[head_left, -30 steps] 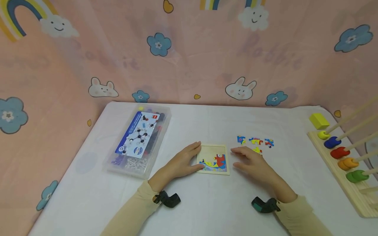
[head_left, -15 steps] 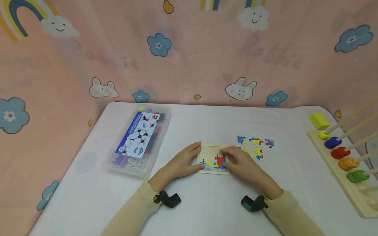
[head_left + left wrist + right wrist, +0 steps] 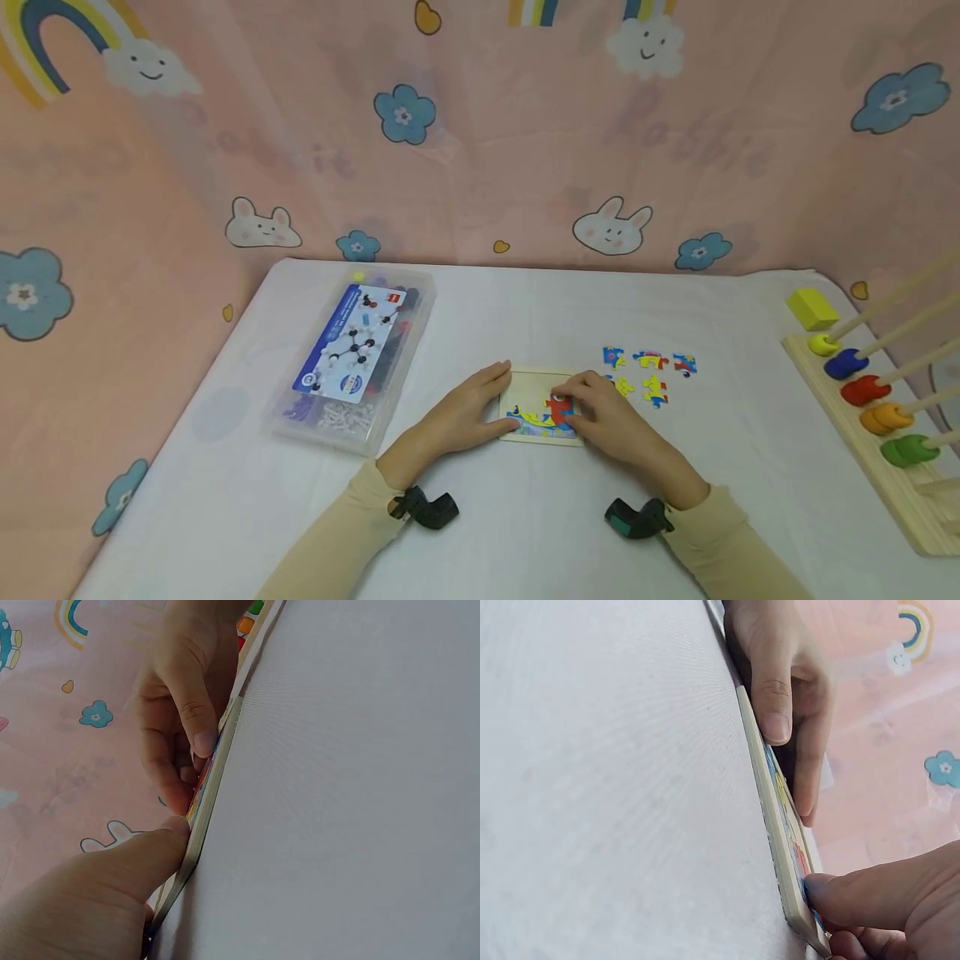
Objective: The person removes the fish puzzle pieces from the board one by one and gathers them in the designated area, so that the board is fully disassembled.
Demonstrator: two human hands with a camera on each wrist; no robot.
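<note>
A shallow wooden puzzle tray (image 3: 528,385) lies on the white table, with fitted jigsaw pieces along its bottom and right side. My left hand (image 3: 461,412) holds the tray's left side, its thumb on the near corner and fingers at the far edge. Over the right side, my right hand (image 3: 615,417) has thumb and forefinger around a red puzzle piece (image 3: 558,407). Its thumb (image 3: 847,896) presses at the piece in the right wrist view. To the right lie several loose pieces, including a yellow and blue one (image 3: 655,390).
At the left stands a clear plastic case (image 3: 416,333) with a molecule-model label. A wooden bead rack (image 3: 855,442) with upright pegs and coloured rings is at the right, a yellow block (image 3: 812,308) behind it. A pink patterned cloth (image 3: 480,150) hangs at the back.
My right hand has moved left from beside the tray onto its right side, at the red piece, uncovering loose pieces. My left hand stays at the tray's left edge.
</note>
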